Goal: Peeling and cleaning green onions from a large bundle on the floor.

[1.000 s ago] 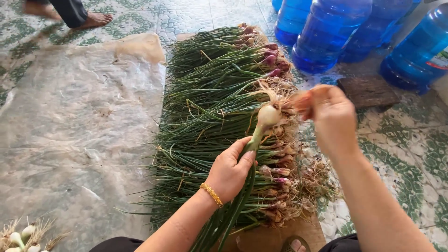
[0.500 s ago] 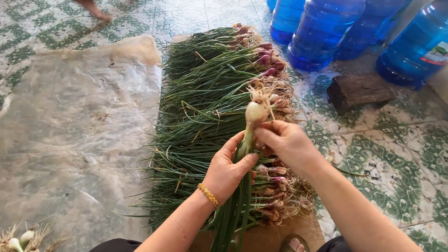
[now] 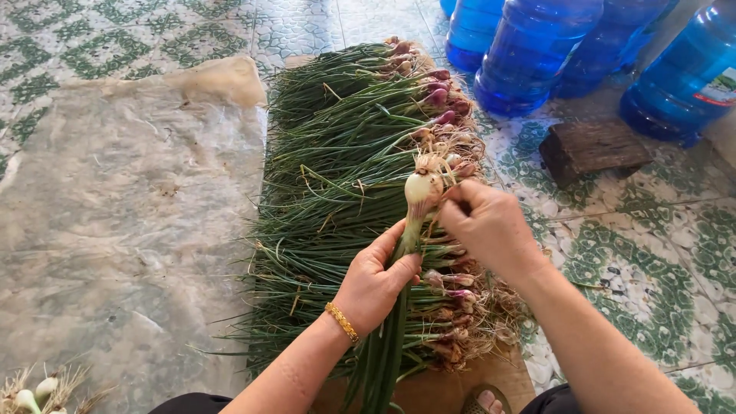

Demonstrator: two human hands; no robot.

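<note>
Over the patterned tile floor (image 3: 659, 284), my left hand (image 3: 373, 285) is gripping a green onion (image 3: 422, 190) above the pile (image 3: 345, 176), while my right hand (image 3: 491, 228), having come back, is pinching its roots.

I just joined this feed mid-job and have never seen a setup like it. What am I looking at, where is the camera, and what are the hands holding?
There is no machine here: these are a person's two bare hands, filmed by one camera worn on the head and looking down at them.

The left hand, with a gold bracelet at the wrist, grips the green stalks of one spring onion and holds it up with the white bulb on top. The right hand pinches at the bulb, near its roots.

Below lies a big pile of spring onions, greens to the left, purplish bulbs and roots to the right, on what looks like cardboard. A clear plastic sheet covers the patterned tile floor to the left. Blue water bottles and a small wooden block stand at the upper right. A few more bulbs show at the bottom left corner.
</note>
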